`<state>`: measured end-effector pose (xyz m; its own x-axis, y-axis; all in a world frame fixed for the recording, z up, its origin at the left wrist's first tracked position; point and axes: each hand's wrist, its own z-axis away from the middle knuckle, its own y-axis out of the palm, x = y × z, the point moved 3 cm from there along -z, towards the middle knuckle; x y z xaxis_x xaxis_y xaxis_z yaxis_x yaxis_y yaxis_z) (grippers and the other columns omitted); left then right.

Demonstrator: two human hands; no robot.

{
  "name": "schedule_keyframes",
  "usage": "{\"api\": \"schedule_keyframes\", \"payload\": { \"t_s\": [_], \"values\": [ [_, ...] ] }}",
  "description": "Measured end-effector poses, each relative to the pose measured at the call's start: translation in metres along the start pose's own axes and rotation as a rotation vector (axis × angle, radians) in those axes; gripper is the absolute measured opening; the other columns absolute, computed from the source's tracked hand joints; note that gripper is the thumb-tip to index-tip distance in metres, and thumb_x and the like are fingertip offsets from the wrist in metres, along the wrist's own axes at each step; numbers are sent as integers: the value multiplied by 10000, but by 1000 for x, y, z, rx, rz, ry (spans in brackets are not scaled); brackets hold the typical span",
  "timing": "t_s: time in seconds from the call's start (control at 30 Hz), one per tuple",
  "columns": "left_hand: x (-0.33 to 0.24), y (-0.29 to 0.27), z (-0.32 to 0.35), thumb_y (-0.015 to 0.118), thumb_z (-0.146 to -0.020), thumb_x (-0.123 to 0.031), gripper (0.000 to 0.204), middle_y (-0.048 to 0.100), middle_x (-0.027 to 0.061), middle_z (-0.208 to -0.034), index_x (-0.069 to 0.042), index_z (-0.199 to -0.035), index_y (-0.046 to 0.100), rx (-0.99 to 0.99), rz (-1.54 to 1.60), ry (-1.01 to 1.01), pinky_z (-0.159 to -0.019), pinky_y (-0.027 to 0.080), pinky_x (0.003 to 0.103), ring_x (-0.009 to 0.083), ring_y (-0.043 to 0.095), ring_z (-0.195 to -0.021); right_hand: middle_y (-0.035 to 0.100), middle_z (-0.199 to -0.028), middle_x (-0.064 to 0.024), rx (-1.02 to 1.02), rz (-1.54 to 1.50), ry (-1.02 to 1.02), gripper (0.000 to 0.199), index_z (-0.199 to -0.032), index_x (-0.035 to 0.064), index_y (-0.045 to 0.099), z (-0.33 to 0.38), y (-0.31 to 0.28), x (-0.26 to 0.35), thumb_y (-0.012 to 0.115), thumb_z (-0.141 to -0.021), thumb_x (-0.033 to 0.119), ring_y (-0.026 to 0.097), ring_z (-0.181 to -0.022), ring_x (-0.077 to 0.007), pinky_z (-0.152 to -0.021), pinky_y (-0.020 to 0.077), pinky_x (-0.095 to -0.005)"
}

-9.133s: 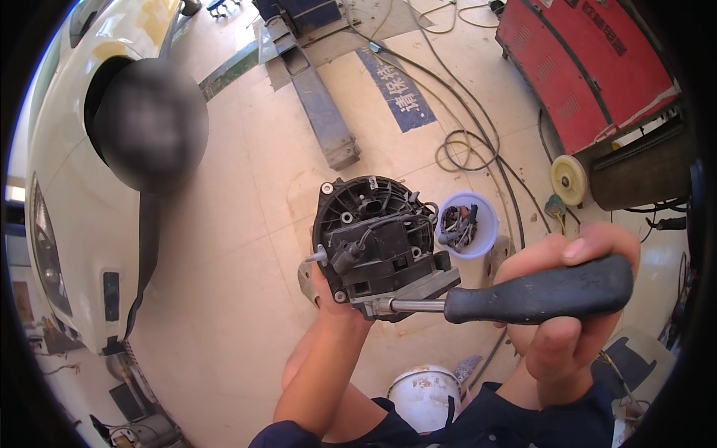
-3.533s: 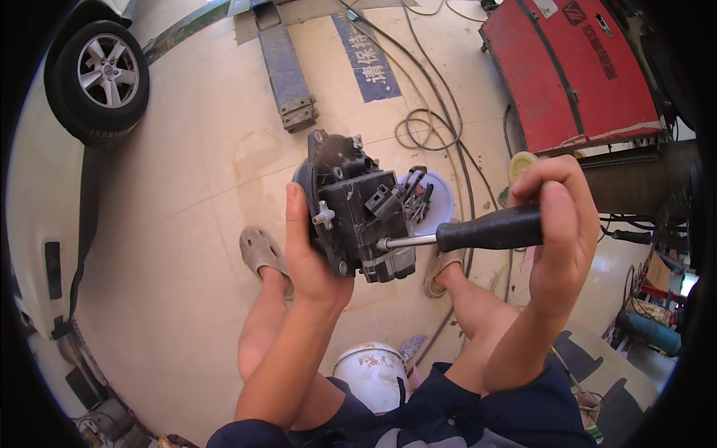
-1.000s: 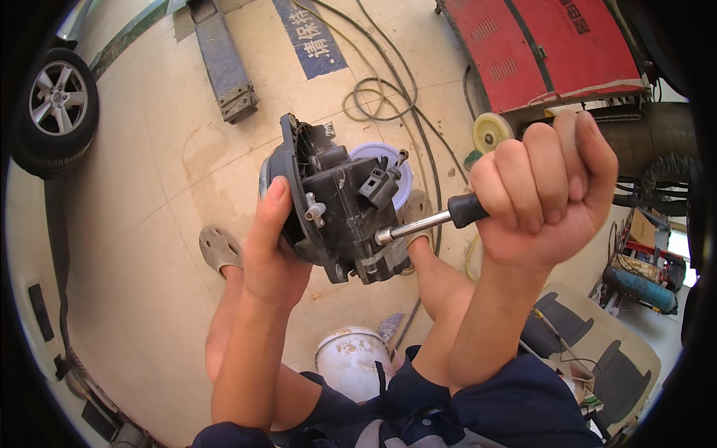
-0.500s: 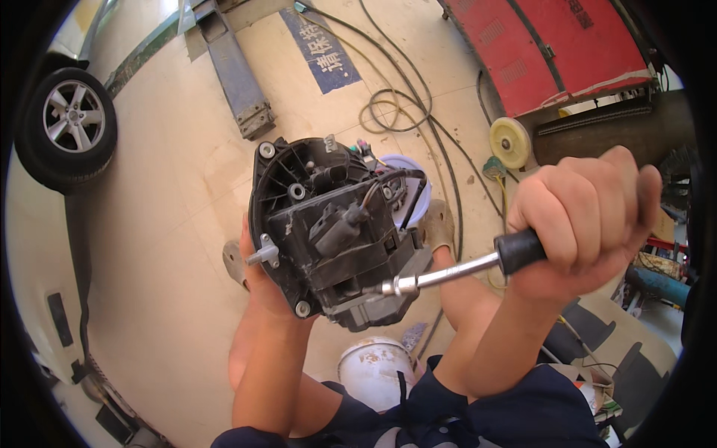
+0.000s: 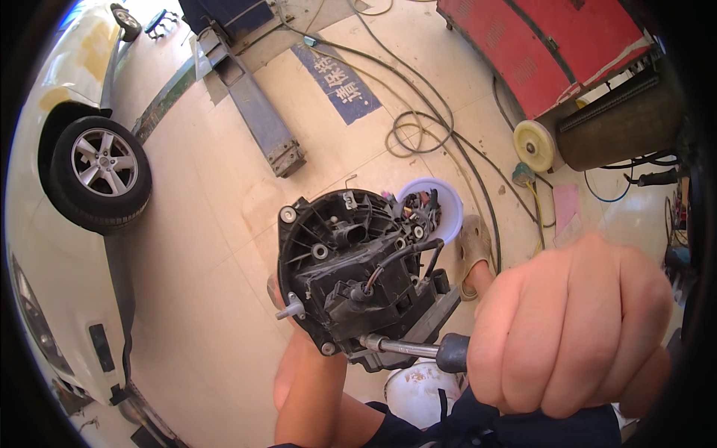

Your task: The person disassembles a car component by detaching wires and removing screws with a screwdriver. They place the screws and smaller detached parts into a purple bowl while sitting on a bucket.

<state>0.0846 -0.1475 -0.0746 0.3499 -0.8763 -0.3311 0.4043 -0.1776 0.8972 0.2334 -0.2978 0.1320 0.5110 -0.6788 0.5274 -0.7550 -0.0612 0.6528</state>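
Right hand (image 5: 571,328) closed tight round black-handled steel socket driver (image 5: 409,348), tip at near side of round black plastic housing (image 5: 358,287), left hand (image 5: 308,347) underneath, grip hidden, can't tell

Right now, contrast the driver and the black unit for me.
The driver is slim and straight; the unit is bulky and roughly round.
The driver shows shiny metal; the unit is mostly black.
The right hand grips the driver; the left hand, mostly hidden, holds the unit.
Both are off the floor.
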Motion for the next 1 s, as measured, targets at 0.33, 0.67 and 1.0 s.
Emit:
{"api": "schedule_keyframes", "payload": {
  "t_s": [0.33, 0.67, 1.0],
  "values": [
    [-8, 0, -1, 407, -1038, -576, 660, 615, 159, -1409, -84, -1461, 524, 9, -52, 48, -1084, 510, 475, 331, 631, -1241, 500, -528, -48, -280, 60, -395, 274, -711, 35, 535, -10, 30, -34, 711, -909, 107, 398, -383, -183, -375, 291, -321],
    [-6, -5, 2, 419, -1031, -584, 669, 614, 160, -1409, -83, -1462, 522, -14, -82, 43, -1076, 517, 479, 333, 631, -1238, 501, -527, -77, -280, 208, -291, 303, -616, 27, 535, -7, 34, -38, 740, -836, -5, 407, -366, -217, -370, 267, -337],
    [-8, -5, 0, 431, -1024, -591, 678, 613, 161, -1409, -83, -1464, 521, -6, -123, 76, -1067, 524, 483, 335, 632, -1235, 544, -532, -113, -224, 237, -300, 287, -592, 9, 540, -9, 28, -51, 708, -813, -66, 535, -406, -257, -389, 384, -318]
  ]
}}
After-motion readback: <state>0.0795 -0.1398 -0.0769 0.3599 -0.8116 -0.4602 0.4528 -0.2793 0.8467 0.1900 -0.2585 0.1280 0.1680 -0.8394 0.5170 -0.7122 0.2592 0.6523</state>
